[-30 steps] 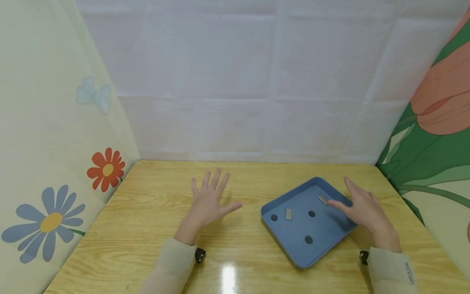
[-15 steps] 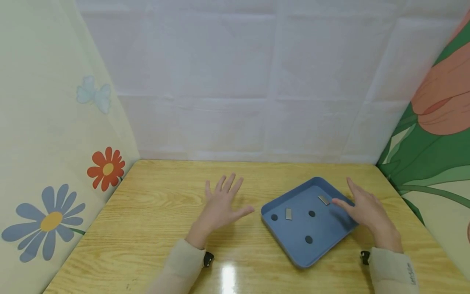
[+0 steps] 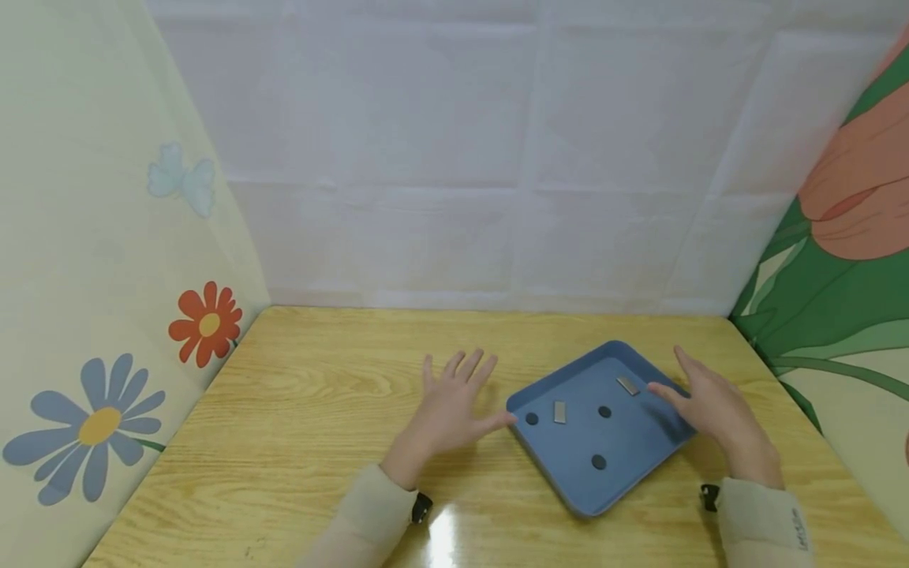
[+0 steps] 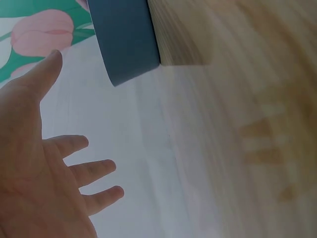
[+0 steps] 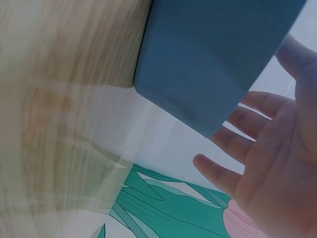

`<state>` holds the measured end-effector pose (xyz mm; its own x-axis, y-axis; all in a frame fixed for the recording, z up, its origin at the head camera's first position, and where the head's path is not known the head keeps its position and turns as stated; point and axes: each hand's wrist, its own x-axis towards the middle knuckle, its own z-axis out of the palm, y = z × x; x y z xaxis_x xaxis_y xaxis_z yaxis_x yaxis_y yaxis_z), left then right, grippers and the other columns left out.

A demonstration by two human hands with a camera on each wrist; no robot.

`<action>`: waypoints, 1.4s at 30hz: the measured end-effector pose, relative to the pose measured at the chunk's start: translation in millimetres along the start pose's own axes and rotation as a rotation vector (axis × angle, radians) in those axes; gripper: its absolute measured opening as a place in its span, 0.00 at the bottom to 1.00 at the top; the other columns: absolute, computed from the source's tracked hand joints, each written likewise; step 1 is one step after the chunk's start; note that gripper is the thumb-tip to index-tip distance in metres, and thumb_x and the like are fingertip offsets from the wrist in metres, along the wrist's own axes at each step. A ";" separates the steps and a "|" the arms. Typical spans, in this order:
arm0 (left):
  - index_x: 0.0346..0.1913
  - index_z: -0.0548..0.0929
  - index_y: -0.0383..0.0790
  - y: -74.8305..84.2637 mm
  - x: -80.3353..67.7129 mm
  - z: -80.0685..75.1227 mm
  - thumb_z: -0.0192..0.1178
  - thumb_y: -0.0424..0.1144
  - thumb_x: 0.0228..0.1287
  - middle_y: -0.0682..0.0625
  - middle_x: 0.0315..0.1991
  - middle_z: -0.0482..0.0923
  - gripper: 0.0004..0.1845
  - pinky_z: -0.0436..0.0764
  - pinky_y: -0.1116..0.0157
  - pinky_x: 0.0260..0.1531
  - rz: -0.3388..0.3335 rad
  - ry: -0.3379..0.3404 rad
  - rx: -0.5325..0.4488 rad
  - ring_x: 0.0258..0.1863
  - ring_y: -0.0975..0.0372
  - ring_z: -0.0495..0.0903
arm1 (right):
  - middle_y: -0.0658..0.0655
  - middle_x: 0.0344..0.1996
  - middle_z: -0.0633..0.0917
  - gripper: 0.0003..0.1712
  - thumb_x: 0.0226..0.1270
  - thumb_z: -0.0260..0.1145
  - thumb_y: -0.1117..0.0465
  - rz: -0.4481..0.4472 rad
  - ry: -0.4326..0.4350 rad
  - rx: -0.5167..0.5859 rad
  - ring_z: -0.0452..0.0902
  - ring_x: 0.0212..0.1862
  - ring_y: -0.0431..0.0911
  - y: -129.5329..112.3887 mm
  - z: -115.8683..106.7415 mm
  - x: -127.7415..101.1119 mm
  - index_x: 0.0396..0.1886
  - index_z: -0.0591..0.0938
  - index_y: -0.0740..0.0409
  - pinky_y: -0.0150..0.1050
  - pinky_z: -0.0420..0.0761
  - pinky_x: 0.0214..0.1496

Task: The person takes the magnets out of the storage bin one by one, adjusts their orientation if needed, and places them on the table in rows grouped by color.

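A shallow blue tray [image 3: 642, 450] rests at an angle on the wooden table. Inside it lie three dark round discs, one near the left corner [image 3: 532, 419], plus two small silver rectangular pieces, one of them [image 3: 628, 385] towards the far corner. My left hand [image 3: 449, 410] hovers left of the tray, fingers spread and holding nothing; its thumb tip overlaps the tray's left corner. At the tray's right side, my right hand [image 3: 719, 406] has its fingers extended beside the wall [image 5: 198, 64] and its thumb over the inside. It holds nothing either.
The wooden table [image 3: 305, 394] meets a white cloth backdrop [image 3: 426, 158] at its far edge. Flower-printed cloths stand along the left [image 3: 85, 260] and right [image 3: 852, 300] sides. A bright light reflection shows near the table's front.
My left hand has moved right, up to the tray's left corner, fingers still spread. My right hand has shifted only slightly to the right. Tray and pieces stay in place.
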<state>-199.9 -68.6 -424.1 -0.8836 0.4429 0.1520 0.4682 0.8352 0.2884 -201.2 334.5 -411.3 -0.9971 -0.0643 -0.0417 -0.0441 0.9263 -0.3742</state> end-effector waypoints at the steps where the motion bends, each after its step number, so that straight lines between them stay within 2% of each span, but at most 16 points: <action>1: 0.83 0.55 0.52 1.2 0.3 0.9 0.55 0.76 0.63 0.46 0.83 0.54 0.53 0.40 0.25 0.73 0.004 -0.002 0.006 0.81 0.42 0.56 | 0.82 0.76 0.55 0.60 0.75 0.56 0.31 0.000 0.001 -0.001 0.53 0.74 0.79 0.0 -0.1 -0.2 0.82 0.46 0.72 0.74 0.59 0.72; 9: 0.82 0.58 0.51 8.1 1.9 4.5 0.54 0.77 0.63 0.44 0.82 0.58 0.52 0.45 0.27 0.74 0.020 -0.035 0.009 0.80 0.41 0.59 | 0.82 0.76 0.56 0.59 0.75 0.56 0.31 0.003 -0.014 0.006 0.54 0.74 0.79 0.9 -0.4 0.1 0.82 0.47 0.72 0.74 0.60 0.71; 14: 0.82 0.58 0.52 11.2 2.6 4.0 0.55 0.77 0.63 0.45 0.82 0.58 0.52 0.52 0.30 0.75 0.019 -0.068 -0.015 0.80 0.43 0.60 | 0.80 0.75 0.61 0.58 0.76 0.54 0.31 0.002 -0.027 0.005 0.57 0.73 0.78 1.5 0.2 -0.9 0.81 0.49 0.73 0.74 0.64 0.69; 22: 0.82 0.60 0.52 18.1 5.1 5.9 0.59 0.72 0.64 0.46 0.80 0.62 0.49 0.56 0.31 0.75 0.042 -0.096 -0.008 0.78 0.46 0.64 | 0.79 0.73 0.65 0.46 0.80 0.59 0.46 -0.012 -0.053 0.008 0.72 0.65 0.75 5.5 2.2 -0.2 0.81 0.54 0.71 0.69 0.76 0.61; 32: 0.80 0.64 0.53 22.6 6.7 7.4 0.63 0.68 0.65 0.49 0.77 0.69 0.46 0.60 0.36 0.75 0.051 -0.128 -0.002 0.75 0.48 0.69 | 0.79 0.68 0.72 0.33 0.78 0.60 0.60 -0.026 -0.061 -0.028 0.71 0.65 0.76 7.7 2.9 0.6 0.77 0.65 0.69 0.70 0.75 0.61; 37: 0.79 0.66 0.52 22.6 7.6 8.5 0.64 0.66 0.66 0.48 0.74 0.73 0.43 0.65 0.39 0.74 0.066 -0.139 -0.023 0.73 0.50 0.73 | 0.79 0.68 0.72 0.30 0.78 0.60 0.62 -0.014 -0.066 -0.043 0.70 0.66 0.77 7.9 3.0 0.8 0.75 0.68 0.67 0.70 0.74 0.62; 42: 0.77 0.69 0.47 22.4 9.6 10.8 0.64 0.63 0.67 0.48 0.70 0.78 0.42 0.74 0.46 0.70 0.098 -0.130 -0.055 0.68 0.53 0.79 | 0.79 0.68 0.72 0.30 0.77 0.60 0.64 -0.008 -0.060 -0.043 0.69 0.67 0.77 8.0 2.5 0.3 0.75 0.69 0.66 0.71 0.73 0.62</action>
<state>-197.9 -42.1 -426.4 -0.8245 0.5627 0.0597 0.5482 0.7683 0.3305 -201.7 341.0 -416.6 -0.9911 -0.0933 -0.0948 -0.0565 0.9405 -0.3350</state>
